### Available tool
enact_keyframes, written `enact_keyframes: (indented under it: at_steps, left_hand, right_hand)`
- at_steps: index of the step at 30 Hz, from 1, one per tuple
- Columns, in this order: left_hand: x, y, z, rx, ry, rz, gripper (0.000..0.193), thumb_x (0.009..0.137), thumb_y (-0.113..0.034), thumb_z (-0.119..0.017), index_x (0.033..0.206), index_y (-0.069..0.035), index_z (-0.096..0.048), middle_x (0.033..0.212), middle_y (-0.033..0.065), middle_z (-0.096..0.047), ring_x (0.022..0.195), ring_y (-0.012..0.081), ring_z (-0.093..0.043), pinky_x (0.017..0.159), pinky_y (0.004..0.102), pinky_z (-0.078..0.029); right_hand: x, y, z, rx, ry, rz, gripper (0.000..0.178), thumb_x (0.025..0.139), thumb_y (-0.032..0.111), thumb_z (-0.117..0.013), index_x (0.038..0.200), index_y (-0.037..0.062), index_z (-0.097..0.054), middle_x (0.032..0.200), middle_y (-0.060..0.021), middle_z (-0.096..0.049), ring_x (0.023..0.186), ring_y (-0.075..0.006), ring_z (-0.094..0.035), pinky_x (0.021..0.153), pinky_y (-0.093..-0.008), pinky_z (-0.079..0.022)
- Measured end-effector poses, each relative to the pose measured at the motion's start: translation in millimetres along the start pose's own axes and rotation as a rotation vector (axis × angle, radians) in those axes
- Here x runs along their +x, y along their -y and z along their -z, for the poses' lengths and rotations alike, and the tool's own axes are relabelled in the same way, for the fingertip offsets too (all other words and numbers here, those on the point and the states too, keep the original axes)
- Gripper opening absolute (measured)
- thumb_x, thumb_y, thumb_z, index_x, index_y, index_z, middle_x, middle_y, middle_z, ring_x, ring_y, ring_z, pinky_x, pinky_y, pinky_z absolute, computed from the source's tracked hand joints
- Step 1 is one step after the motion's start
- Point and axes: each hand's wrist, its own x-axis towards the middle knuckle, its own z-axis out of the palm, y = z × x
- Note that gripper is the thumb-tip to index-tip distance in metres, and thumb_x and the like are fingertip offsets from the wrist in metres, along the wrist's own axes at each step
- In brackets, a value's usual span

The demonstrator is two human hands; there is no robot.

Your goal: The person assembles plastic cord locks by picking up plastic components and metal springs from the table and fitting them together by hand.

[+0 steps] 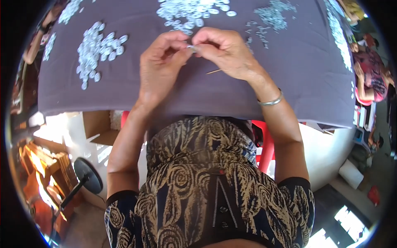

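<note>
Above the dark cloth-covered table, my left hand and my right hand meet fingertip to fingertip. Between them they pinch a small whitish piece, mostly covered by the fingers, so its exact kind is hidden. A thin tan stick shows below my right palm; whether that hand holds it or it lies on the cloth, I cannot tell. Just beyond my fingers lies a heap of small pale oval pieces. To the right of that is a pile of tiny grey pin-like parts, with some strewn toward my right hand.
Another heap of pale oval pieces lies on the left of the purple-grey tablecloth. More small pieces line the right edge. Other people sit at both sides. A cardboard box and a round black stand are at lower left.
</note>
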Motion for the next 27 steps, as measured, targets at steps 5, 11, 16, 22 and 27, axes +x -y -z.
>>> enact_keyframes:
  at_steps: [5,11,16,22,27]
  left_hand:
    - [3.0,-8.2,5.0,0.095,0.076,0.012,0.031,0.081,0.006,-0.062,0.111,-0.005,-0.059,0.082,-0.0023,-0.061,0.076,0.0034,-0.054,0.068,0.0181,-0.045]
    - [2.4,-4.4,4.4,0.092,0.054,0.075,0.031,0.082,0.004,-0.062,0.112,-0.005,-0.059,0.081,-0.0025,-0.060,0.073,0.0037,-0.053,0.065,0.0187,-0.045]
    - [2.0,-5.8,-1.1,0.016,0.020,0.055,0.028,0.083,0.003,-0.061,0.110,-0.006,-0.059,0.080,-0.0022,-0.060,0.071,0.0044,-0.053,0.063,0.0196,-0.046]
    - [1.4,-1.2,-3.0,0.016,0.002,0.084,0.026,0.083,0.003,-0.062,0.108,-0.006,-0.059,0.078,-0.0019,-0.059,0.070,0.0044,-0.053,0.063,0.0199,-0.046]
    - [1.5,-2.3,-4.4,0.016,0.007,0.078,0.025,0.083,0.003,-0.062,0.107,-0.006,-0.059,0.077,-0.0020,-0.058,0.070,0.0041,-0.052,0.063,0.0200,-0.046]
  right_hand:
    - [-3.4,6.1,4.8,-0.035,0.044,-0.034,0.007,0.086,0.007,-0.058,0.090,0.0021,-0.061,0.073,0.0024,-0.056,0.070,-0.0035,-0.050,0.061,-0.0208,-0.043]
    - [-4.5,6.8,12.6,-0.185,-0.001,-0.005,0.007,0.085,0.009,-0.062,0.087,0.0029,-0.064,0.073,0.0029,-0.059,0.068,-0.0026,-0.050,0.060,-0.0204,-0.043]
    - [-12.9,-6.0,74.7,-0.445,-0.347,0.036,0.008,0.084,0.010,-0.065,0.088,0.0021,-0.065,0.073,0.0037,-0.060,0.066,-0.0014,-0.050,0.058,-0.0196,-0.042]
    - [-29.4,-15.7,102.4,-0.625,-0.342,-0.092,0.008,0.082,0.010,-0.066,0.086,0.0030,-0.064,0.073,0.0024,-0.059,0.060,-0.0054,-0.049,0.056,-0.0219,-0.042]
    - [-23.6,-30.8,101.8,-0.773,-0.327,-0.017,0.009,0.081,0.011,-0.067,0.083,0.0031,-0.063,0.070,-0.0001,-0.057,0.060,-0.0087,-0.050,0.056,-0.0251,-0.043]
